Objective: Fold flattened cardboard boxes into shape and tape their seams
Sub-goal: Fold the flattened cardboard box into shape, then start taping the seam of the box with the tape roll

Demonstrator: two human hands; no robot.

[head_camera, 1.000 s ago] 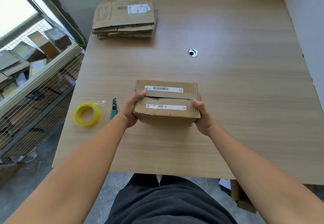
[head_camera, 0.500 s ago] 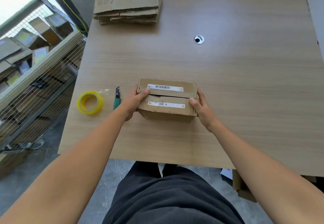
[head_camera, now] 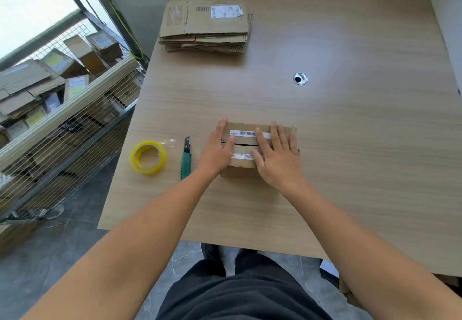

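In the middle of the frame the left hand (head_camera: 216,150) and right hand (head_camera: 278,162) lie flat on the cardboard box (head_camera: 246,139), fingers (head_camera: 275,134) straight and spread, pressing its two top flaps down. A dark seam shows between the flaps, and the inside is hidden. The box sits on the worktop (head_camera: 350,157). Just left of it lie a green utility knife (head_camera: 186,159) and a yellow tape roll (head_camera: 148,157). Higher up is a stack of flattened boxes (head_camera: 207,27). At the left edge, a wire cart (head_camera: 70,109) holds many cardboard boxes.

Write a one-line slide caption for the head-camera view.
Left hand and right hand press flat the flaps of a cardboard box; tape roll and cutter lie beside it.
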